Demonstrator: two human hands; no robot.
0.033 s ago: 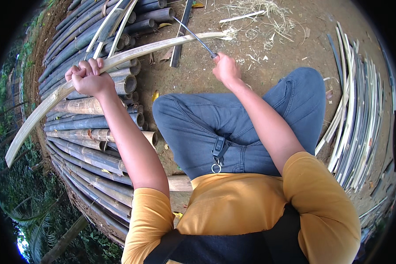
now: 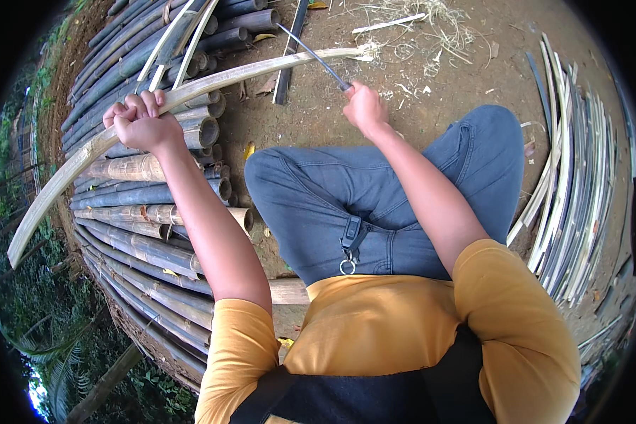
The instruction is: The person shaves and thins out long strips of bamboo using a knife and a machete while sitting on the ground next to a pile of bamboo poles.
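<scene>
Nearby lie bamboo poles (image 2: 131,168) and shavings (image 2: 446,30); left hand (image 2: 145,126) grips strip (image 2: 240,75), right hand (image 2: 365,109) blade (image 2: 329,71).

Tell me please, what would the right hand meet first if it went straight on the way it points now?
Likely the strip in the left hand, which the tool crosses in view; heights are unclear, so the right hand might pass above it.

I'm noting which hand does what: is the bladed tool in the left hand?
No, the right hand grips the bladed tool, while the left hand holds the pale strip.
</scene>
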